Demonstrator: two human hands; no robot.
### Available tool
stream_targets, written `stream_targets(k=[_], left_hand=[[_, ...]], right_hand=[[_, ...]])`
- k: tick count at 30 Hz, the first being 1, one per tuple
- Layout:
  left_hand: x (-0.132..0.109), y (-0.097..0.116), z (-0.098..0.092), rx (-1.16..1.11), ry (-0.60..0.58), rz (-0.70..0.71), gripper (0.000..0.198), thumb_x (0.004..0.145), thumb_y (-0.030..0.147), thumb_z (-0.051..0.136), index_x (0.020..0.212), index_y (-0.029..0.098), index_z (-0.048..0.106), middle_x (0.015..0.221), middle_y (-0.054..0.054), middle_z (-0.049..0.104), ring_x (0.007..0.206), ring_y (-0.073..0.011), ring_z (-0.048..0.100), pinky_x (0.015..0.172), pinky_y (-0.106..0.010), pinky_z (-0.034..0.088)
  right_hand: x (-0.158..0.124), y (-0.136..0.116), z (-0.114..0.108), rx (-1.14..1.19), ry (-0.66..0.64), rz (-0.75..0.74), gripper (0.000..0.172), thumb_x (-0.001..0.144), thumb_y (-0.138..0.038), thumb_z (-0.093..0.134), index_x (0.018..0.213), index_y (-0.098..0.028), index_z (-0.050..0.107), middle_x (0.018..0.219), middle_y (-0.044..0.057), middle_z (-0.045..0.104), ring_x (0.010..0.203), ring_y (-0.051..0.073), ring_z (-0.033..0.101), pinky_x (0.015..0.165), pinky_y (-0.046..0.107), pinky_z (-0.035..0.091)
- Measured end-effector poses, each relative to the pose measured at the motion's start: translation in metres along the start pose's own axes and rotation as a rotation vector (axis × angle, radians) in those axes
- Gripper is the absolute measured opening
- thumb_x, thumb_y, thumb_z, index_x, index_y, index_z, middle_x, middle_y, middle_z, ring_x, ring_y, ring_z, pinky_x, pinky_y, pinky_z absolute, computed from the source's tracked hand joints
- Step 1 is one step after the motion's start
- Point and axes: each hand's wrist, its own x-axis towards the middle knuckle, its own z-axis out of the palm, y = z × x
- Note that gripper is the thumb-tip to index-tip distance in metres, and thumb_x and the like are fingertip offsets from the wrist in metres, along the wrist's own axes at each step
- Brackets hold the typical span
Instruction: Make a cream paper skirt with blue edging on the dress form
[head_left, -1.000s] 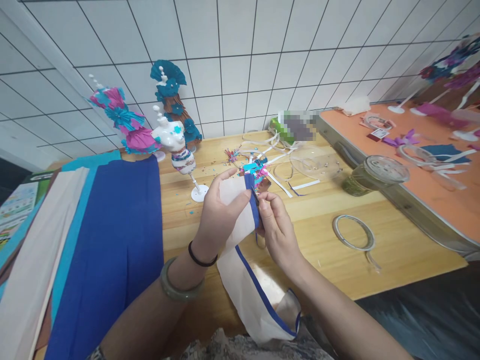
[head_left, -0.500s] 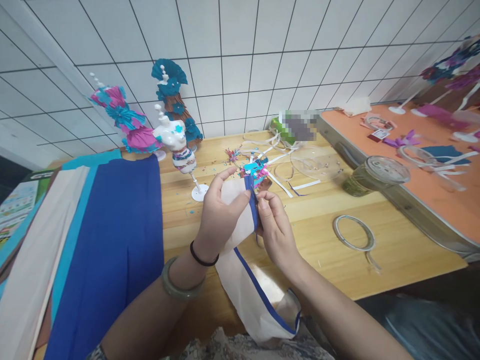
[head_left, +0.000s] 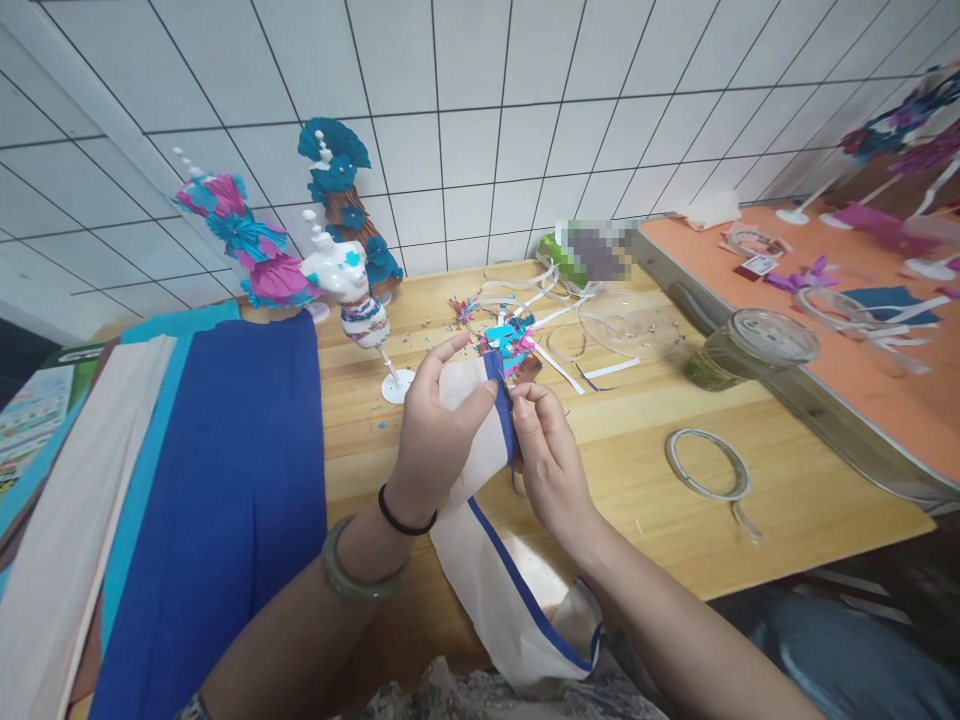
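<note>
A long white paper strip (head_left: pixel 491 590) with a dark blue edge hangs from my hands over the table and curls up near my lap. My left hand (head_left: pixel 442 425) grips its upper end, thumb laid on the blue border. My right hand (head_left: pixel 551 450) is closed in a pinch at that blue edge, right beside the left thumb. Something thin and dark shows between the two hands, too small to make out. Behind the fingers lies a pile of pink, turquoise and brown paper scraps (head_left: pixel 510 340).
Blue paper sheets (head_left: pixel 225 450) and a white sheet (head_left: pixel 82 500) lie at left. A small white mannequin (head_left: pixel 345 285) stands ahead, near two paper-dressed ones. At right are a tape roll (head_left: pixel 707 465), a clear lidded jar (head_left: pixel 750 350) and an orange table (head_left: pixel 862 400).
Both hands keep almost the same pose on the paper strip. The view has shifted very slightly; otherwise little differs.
</note>
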Motion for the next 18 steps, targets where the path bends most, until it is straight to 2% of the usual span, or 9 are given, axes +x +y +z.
stream_targets(k=[18], left_hand=[[-0.0003, -0.0015, -0.0003, -0.043, -0.013, -0.047, 0.048, 0.071, 0.018, 0.065, 0.118, 0.019, 0.054, 0.123, -0.009, 0.058, 0.116, -0.0258, 0.053, 0.100, -0.043, 0.042]], right_hand=[[0.0021, 0.0035, -0.0003, -0.003, 0.002, -0.016, 0.026, 0.091, -0.051, 0.038, 0.094, -0.026, 0.044, 0.067, -0.004, 0.037, 0.052, 0.010, 0.034, 0.046, 0.021, 0.031]])
